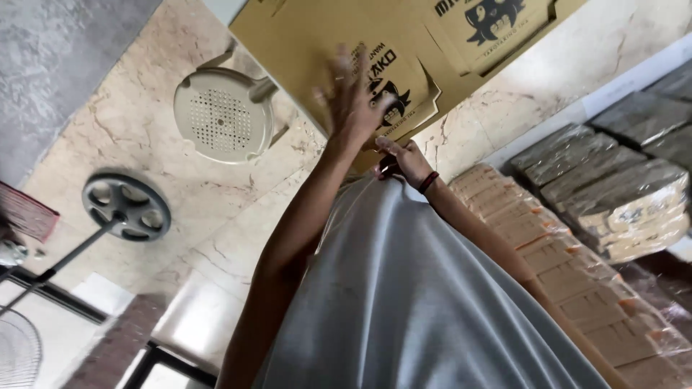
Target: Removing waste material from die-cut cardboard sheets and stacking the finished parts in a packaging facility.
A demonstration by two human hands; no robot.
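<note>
Fingers [339,68] of the left hand [353,101]: spread wide and blurred, laid flat on the printed face of a flat brown cardboard box blank [310,43], upper centre of the frame; nothing is clasped, only pressed or brushed.
Right hand [404,160]: just below, centre of frame, fingers curled at the blank's lower edge; whether they pinch the card or a small dark item cannot be told. A red-and-black band sits at that wrist.
Cardboard box blank: fills the top centre, a second printed blank [497,25] overlapping it to the right.
Handling note, as a judgement: a flat palm steadies thin card best when the other hand keeps the edge pinned, so the sheet does not slide or buckle along its creases.
Surroundings: grey shirt [425,302] across the lower centre; round cream plastic stool [223,115] upper left; fan base [126,207] on marble floor [137,122] at left; bundled flat cartons [620,194] stacked at right.
</note>
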